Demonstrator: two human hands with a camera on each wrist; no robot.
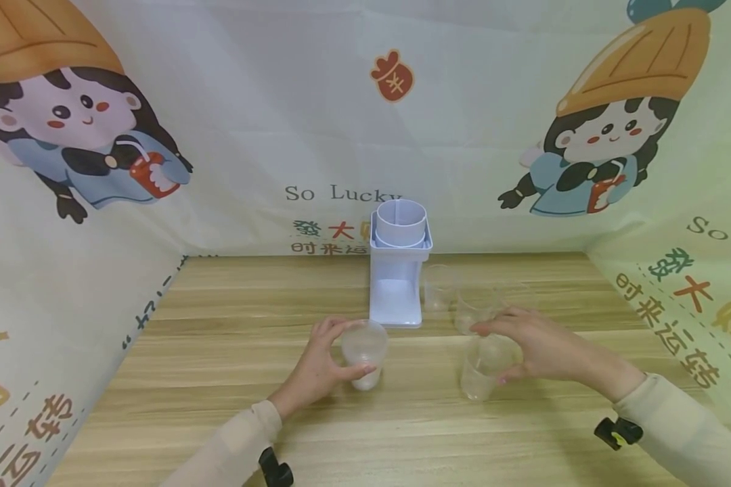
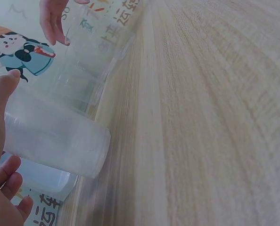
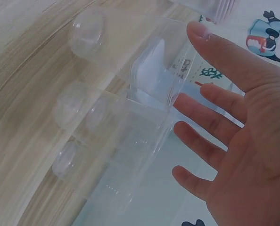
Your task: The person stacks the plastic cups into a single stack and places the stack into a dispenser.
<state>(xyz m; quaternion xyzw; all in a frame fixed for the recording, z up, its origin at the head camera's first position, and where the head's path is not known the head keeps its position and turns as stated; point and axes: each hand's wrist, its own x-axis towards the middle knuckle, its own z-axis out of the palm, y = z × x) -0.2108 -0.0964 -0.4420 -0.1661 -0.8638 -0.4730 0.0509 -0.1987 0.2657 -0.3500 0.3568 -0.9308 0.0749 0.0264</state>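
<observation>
Left of the middle of the table, my left hand (image 1: 321, 362) grips a stack of frosted plastic cups (image 1: 364, 345), thumb on the near side and fingers round the far side. The stack's lower end (image 2: 95, 150) is at the tabletop in the left wrist view. To the right, my right hand (image 1: 539, 348) spreads over the rim of a clear plastic cup (image 1: 480, 379) standing upright. The right wrist view shows its fingers extended and parted, with thumb tip and forefinger tip right at opposite sides of the rim.
A pale plastic stand (image 1: 396, 270) with a round, open-topped tube is at the back middle of the wooden table (image 1: 231, 297). Several more clear cups (image 1: 440, 291) stand between it and my right hand. A printed cloth (image 1: 268, 122) encloses the back and sides.
</observation>
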